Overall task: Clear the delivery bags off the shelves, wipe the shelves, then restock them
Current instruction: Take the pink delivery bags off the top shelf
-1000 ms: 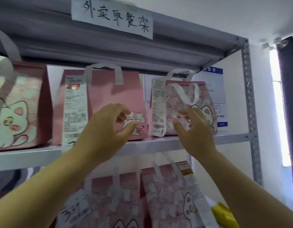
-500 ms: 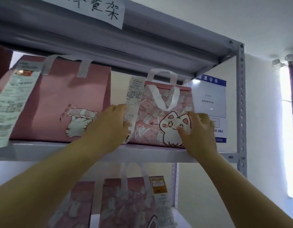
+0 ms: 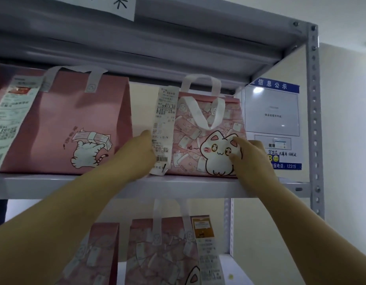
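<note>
A pink delivery bag with a white cat print (image 3: 190, 140) stands at the right end of the grey metal shelf (image 3: 54, 186). A long receipt (image 3: 162, 130) hangs down its left front. My left hand (image 3: 136, 157) grips the bag's left side, its fingers hidden behind the receipt. My right hand (image 3: 249, 159) grips the right side, thumb on the cat print. A plain pink bag with a striped cat (image 3: 75, 124) and its own receipt stands to the left on the same shelf.
Two more pink bags (image 3: 157, 249) stand on the shelf below. The shelf's upright post (image 3: 314, 120) rises at the right, with a blue-headed notice (image 3: 274, 120) on the wall behind. The shelf above (image 3: 157, 44) hangs low over the bag handles.
My hands went from hovering in front of the bags to gripping both sides of the cat-print bag. The view has shifted right and closer.
</note>
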Action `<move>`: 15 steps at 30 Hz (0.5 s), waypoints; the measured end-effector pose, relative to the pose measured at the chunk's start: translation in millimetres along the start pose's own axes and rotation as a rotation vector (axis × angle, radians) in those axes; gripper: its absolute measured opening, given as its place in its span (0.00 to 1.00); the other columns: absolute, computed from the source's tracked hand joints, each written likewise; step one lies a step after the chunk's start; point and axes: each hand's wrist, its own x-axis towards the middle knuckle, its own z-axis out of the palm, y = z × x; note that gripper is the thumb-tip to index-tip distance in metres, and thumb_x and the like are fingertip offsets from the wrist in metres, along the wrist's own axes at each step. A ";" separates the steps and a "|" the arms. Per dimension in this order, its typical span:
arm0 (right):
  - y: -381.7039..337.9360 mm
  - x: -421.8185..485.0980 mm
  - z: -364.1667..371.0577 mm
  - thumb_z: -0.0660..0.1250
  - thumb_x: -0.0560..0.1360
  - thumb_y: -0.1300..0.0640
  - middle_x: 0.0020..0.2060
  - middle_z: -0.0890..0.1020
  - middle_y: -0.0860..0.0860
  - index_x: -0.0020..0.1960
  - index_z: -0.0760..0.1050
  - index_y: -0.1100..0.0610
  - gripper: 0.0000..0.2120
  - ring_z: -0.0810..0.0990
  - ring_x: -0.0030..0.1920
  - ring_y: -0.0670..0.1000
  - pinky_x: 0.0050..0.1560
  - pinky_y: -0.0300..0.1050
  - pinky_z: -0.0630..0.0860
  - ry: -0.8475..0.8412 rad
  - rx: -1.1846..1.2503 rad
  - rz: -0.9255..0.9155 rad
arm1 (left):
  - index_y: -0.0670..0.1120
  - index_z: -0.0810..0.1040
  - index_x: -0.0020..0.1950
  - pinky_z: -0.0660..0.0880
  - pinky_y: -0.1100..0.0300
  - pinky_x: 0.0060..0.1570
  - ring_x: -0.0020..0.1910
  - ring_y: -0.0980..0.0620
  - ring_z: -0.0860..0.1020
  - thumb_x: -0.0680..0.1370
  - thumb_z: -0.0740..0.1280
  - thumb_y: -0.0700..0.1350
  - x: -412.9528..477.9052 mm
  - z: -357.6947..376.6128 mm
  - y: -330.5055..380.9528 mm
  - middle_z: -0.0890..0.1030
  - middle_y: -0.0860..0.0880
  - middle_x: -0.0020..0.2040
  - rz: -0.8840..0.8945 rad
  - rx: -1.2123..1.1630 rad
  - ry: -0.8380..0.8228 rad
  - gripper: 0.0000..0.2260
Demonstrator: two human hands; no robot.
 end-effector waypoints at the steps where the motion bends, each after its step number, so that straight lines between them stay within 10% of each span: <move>1: 1.5 0.4 -0.4 0.61 0.77 0.57 0.66 0.65 0.55 0.68 0.65 0.47 0.20 0.70 0.61 0.59 0.56 0.53 0.71 0.007 0.017 0.005 | 0.40 0.68 0.59 0.75 0.49 0.53 0.52 0.42 0.76 0.77 0.55 0.35 -0.6 0.6 -1.0 0.76 0.41 0.57 0.009 -0.039 0.004 0.11; 10: 5.0 -3.5 -5.2 0.61 0.77 0.58 0.66 0.67 0.55 0.70 0.66 0.50 0.21 0.71 0.60 0.58 0.54 0.50 0.71 0.071 0.035 0.010 | 0.43 0.73 0.57 0.65 0.73 0.30 0.43 0.57 0.75 0.80 0.56 0.38 -13.5 0.9 -3.8 0.78 0.49 0.56 0.127 -0.132 0.042 0.09; 15: -4.5 -9.3 -13.6 0.64 0.75 0.55 0.66 0.68 0.54 0.68 0.68 0.50 0.21 0.67 0.65 0.58 0.60 0.55 0.71 0.144 0.029 -0.009 | 0.45 0.70 0.67 0.76 0.55 0.46 0.52 0.47 0.78 0.79 0.61 0.42 -22.4 -6.8 3.4 0.77 0.46 0.61 0.111 -0.101 0.122 0.16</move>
